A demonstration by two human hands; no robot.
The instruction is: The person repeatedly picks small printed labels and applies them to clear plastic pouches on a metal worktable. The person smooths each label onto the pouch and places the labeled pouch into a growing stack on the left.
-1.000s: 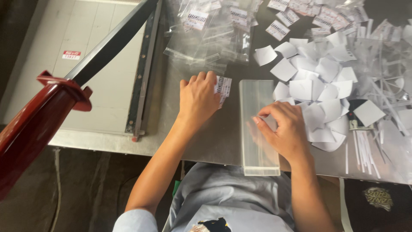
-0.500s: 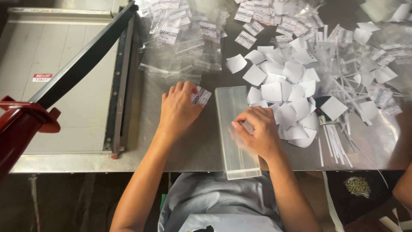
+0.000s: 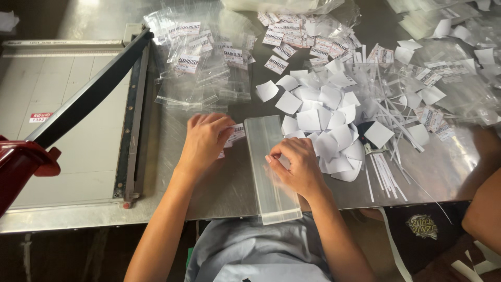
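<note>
My left hand (image 3: pixel 204 142) lies palm down on the steel table (image 3: pixel 219 183), fingers curled over a small printed label card (image 3: pixel 236 132) that pokes out to its right. Between my hands lies a long stack of clear plastic bags (image 3: pixel 267 167), its near end hanging over the table edge. My right hand (image 3: pixel 293 166) rests on the middle of that stack, fingertips pinched together at the top bag. A heap of blank white paper squares (image 3: pixel 326 125) sits just right of that hand.
A paper cutter (image 3: pixel 73 130) with a raised black blade and dark red handle (image 3: pixel 21 164) fills the left. Filled clear bags with labels (image 3: pixel 201 62) pile up behind. Thin paper strips (image 3: pixel 389 172) lie at right. Another person's arm (image 3: pixel 482 209) enters bottom right.
The view has tilted so the table sits lower and more of the far pile shows. My left hand has curled tighter over the label card. My right hand stays on the bag stack.
</note>
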